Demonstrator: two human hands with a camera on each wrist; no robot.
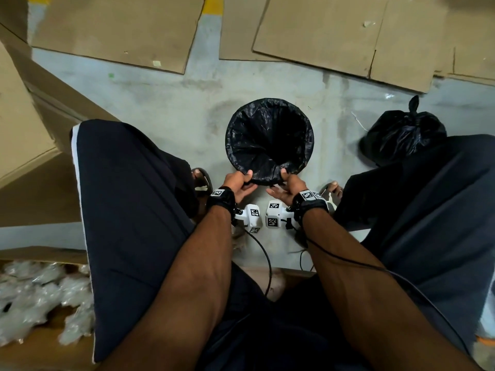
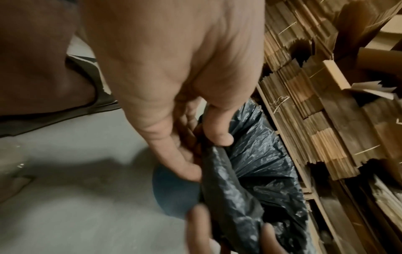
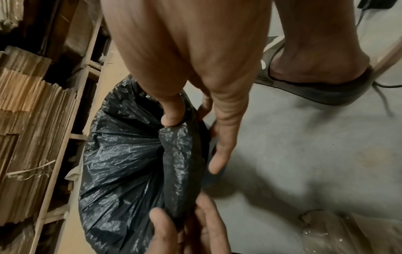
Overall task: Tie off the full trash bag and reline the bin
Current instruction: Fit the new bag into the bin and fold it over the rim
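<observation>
Bin [image 2: 174, 194] stands on the grey concrete floor [image 1: 166, 103], between the two feet of the person, and a new black liner [image 1: 267, 135] is already spread inside it, with its mouth open and round. The blue wall of the bin shows only a little, under the folded plastic, in the left wrist view. The left hand [image 1: 238, 184] pinches the near edge of the liner: the thumb lies on top, inside the rim, and the curled fingers are under the fold. The right hand [image 1: 286, 187] holds the same near edge just beside it, in the same manner, thumb on the plastic and fingers below. The two hands are close together but do not touch. The full trash bag [image 1: 401, 135] is tied with a knot at its top and sits on the floor to the right of the bin, apart from it, near the person's right leg. Flat cardboard sheets [image 1: 334, 30] lie on the floor beyond the bin.
</observation>
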